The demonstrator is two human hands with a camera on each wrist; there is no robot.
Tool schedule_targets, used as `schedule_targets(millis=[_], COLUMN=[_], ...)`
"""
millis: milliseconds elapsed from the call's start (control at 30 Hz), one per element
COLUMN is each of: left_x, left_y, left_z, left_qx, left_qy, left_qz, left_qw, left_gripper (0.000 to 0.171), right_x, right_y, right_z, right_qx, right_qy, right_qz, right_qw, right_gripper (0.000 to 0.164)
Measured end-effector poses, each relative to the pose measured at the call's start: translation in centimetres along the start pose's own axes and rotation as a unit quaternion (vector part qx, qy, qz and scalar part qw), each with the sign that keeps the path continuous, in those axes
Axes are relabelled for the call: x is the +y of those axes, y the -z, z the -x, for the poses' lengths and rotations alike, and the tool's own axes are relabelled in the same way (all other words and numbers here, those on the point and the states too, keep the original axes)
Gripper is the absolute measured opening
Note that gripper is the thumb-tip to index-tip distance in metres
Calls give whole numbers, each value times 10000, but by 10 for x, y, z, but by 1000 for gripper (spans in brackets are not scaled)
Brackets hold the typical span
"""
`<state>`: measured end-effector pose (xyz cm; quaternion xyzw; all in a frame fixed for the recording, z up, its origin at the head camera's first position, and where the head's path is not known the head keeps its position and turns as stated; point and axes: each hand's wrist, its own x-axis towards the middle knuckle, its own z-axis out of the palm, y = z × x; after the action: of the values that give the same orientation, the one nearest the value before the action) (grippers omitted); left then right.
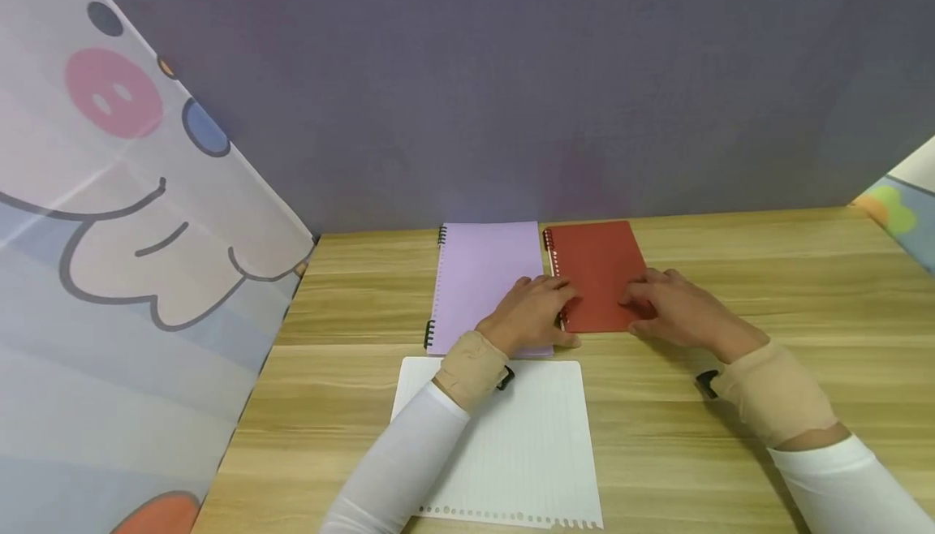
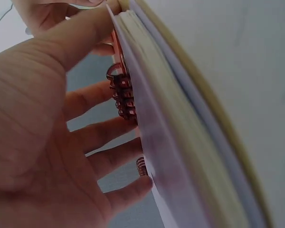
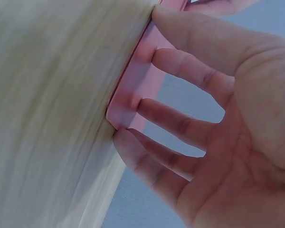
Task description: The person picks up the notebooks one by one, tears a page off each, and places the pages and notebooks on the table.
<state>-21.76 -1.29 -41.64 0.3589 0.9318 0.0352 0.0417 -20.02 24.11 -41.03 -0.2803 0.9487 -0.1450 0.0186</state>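
A red spiral notebook [image 1: 599, 266] lies flat at the back of the table, its rings along the left side. My left hand [image 1: 532, 311] reaches over a purple spiral notebook [image 1: 485, 262] to the red one's ringed edge. Its fingers are spread, with fingertips at the rings [image 2: 123, 97] in the left wrist view. My right hand [image 1: 675, 307] is at the red notebook's right side. Spread fingertips [image 3: 145, 107] rest on the red cover [image 3: 121, 107] in the right wrist view, thumb at its edge.
A white ruled sheet [image 1: 526, 437] with torn punched holes lies in front of the purple notebook, under the left forearm. Behind the wooden table [image 1: 789, 274] stands a grey panel [image 1: 555, 79]. A cartoon-printed sheet [image 1: 146, 274] hangs along the left side.
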Motion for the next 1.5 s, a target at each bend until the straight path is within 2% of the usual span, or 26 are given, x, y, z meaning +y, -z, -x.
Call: schedule_targets(millis=[500, 733, 967, 1100, 1267, 1367, 1500], left_x=[0, -5, -7, -6, -8, -10, -12], left_y=[3, 5, 0, 0, 4, 7, 9], left_z=[2, 4, 3, 1, 1, 1, 0], left_qx=[-69, -80, -174, -143, -126, -160, -207], left_qy=[-97, -225, -378, -434, -490, -527, -554], left_qz=[-19, 197, 223, 227, 482, 693, 844], left_qw=[9999, 9995, 9989, 9987, 9976, 9961, 9947], left_gripper=[57, 52, 50, 46, 42, 41, 42], right_x=[-5, -1, 8, 14, 19, 19, 19], right_y=[4, 3, 0, 4, 11, 13, 13], right_z=[-1, -6, -5, -3, -1, -1, 0], right_qx=[-79, 29, 23, 36, 114, -77, -340], right_qy=[-3, -83, -195, -458, -1175, -1578, -1877], right_qz=[-39, -151, -565, -773, -959, -1161, -1287], right_qw=[10000, 9998, 9982, 9959, 9884, 9806, 9732], right_gripper=[32, 28, 36, 43, 54, 65, 72])
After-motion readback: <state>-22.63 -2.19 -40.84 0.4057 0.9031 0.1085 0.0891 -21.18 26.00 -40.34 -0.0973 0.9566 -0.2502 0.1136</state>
